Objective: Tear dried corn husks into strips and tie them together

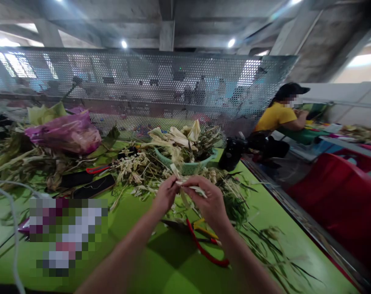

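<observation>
Over the green table, my left hand and my right hand meet with bent fingers. Both are closed on a pale strip of dried corn husk, pinched between thumbs and fingertips. One end sticks up above my left fingers, and pale lengths show beside my right fingers and below. Beneath my right wrist lies a red-handled cutting tool, partly hidden by the arm, with a yellow-handled tool beside it. Just beyond my hands stands a light green plastic basket heaped with dry husks.
A purple plastic bag lies among dry leaves at left. Nearby are a red utility knife and dark flat objects. A black container stands right of the basket. A perforated metal screen backs the table. A person sits at right.
</observation>
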Demonstrator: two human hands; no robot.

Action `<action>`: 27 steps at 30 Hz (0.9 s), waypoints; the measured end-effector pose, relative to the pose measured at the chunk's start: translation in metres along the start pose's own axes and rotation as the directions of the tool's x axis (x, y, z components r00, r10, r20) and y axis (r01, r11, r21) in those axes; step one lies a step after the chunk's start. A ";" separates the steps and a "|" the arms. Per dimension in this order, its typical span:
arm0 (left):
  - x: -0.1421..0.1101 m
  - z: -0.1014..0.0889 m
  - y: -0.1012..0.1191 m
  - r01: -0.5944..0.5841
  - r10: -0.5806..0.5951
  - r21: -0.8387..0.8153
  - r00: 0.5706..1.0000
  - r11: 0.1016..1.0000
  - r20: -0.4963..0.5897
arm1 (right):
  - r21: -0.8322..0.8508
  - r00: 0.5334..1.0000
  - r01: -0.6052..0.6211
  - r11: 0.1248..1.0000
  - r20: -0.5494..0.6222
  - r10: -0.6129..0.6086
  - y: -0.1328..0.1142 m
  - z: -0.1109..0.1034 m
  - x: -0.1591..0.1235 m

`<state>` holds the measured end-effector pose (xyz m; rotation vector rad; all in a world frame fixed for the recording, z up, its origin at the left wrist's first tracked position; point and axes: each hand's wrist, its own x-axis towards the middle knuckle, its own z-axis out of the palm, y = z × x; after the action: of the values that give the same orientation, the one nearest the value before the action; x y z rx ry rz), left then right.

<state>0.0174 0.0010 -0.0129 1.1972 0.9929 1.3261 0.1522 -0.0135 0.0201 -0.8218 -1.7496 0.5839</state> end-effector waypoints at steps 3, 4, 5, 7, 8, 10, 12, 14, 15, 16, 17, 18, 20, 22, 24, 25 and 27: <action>0.003 -0.002 0.005 0.072 -0.070 -0.158 0.997 0.985 0.018 | 0.073 0.987 -0.151 0.986 -0.051 0.155 0.008 -0.003 0.003; 0.003 -0.003 0.006 0.103 -0.100 -0.211 0.995 0.972 0.024 | 0.084 0.979 -0.189 0.978 -0.057 0.194 0.011 -0.003 0.004; 0.002 -0.003 0.007 0.128 -0.122 -0.266 0.992 0.956 0.037 | 0.088 0.974 -0.211 0.973 -0.059 0.217 0.014 -0.003 0.005; 0.001 -0.004 0.009 0.162 -0.140 -0.369 0.986 0.915 0.084 | 0.092 0.975 -0.213 0.973 -0.050 0.218 0.017 -0.002 0.005; 0.001 -0.004 0.009 0.175 -0.141 -0.413 0.984 0.894 0.110 | 0.090 0.978 -0.198 0.976 -0.046 0.203 0.019 -0.001 0.005; 0.000 -0.005 0.011 0.199 -0.141 -0.472 0.978 0.859 0.157 | 0.076 0.985 -0.163 0.984 -0.048 0.167 0.022 0.000 0.005; -0.002 -0.006 0.012 0.212 -0.142 -0.493 0.974 0.844 0.176 | 0.047 0.988 -0.137 0.990 -0.060 0.139 0.025 0.000 0.005; -0.002 -0.006 0.014 0.209 -0.149 -0.475 0.976 0.855 0.160 | 0.003 0.992 -0.108 0.994 -0.064 0.108 0.027 -0.001 0.004; -0.002 -0.005 0.014 0.205 -0.158 -0.454 0.978 0.867 0.139 | -0.030 0.995 -0.083 0.996 -0.055 0.081 0.028 -0.001 0.004; -0.002 -0.005 0.014 0.201 -0.169 -0.431 0.979 0.879 0.113 | -0.074 0.998 -0.049 0.996 -0.041 0.046 0.028 -0.001 0.004; -0.002 -0.005 0.013 0.200 -0.180 -0.410 0.980 0.890 0.087 | -0.131 1.000 -0.007 0.991 -0.021 0.004 0.028 -0.001 0.004; -0.001 -0.005 0.013 0.201 -0.191 -0.393 0.979 0.897 0.064 | -0.196 0.999 0.039 0.980 0.001 -0.040 0.027 -0.001 0.004; 0.000 -0.006 0.012 0.200 -0.206 -0.382 0.978 0.902 0.025 | -0.325 0.992 0.127 0.937 0.048 -0.118 0.025 -0.001 0.005; 0.001 -0.008 0.011 0.198 -0.210 -0.384 0.978 0.902 0.012 | -0.400 0.982 0.190 0.896 0.076 -0.174 0.023 -0.001 0.005; 0.002 -0.010 0.011 0.206 -0.217 -0.367 0.976 0.907 0.013 | -0.405 0.976 0.219 0.887 0.094 -0.198 0.021 -0.002 0.006; 0.002 -0.010 0.011 0.209 -0.218 -0.341 0.976 0.917 0.014 | -0.387 0.976 0.219 0.896 0.098 -0.196 0.020 -0.002 0.006; 0.002 -0.010 0.011 0.196 -0.196 -0.239 0.980 0.951 0.021 | -0.331 0.983 0.183 0.926 0.081 -0.166 0.019 -0.004 0.007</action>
<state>0.0055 0.0021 -0.0031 0.8903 0.8999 1.2497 0.1591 0.0037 0.0119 -0.8771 -1.9787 0.1877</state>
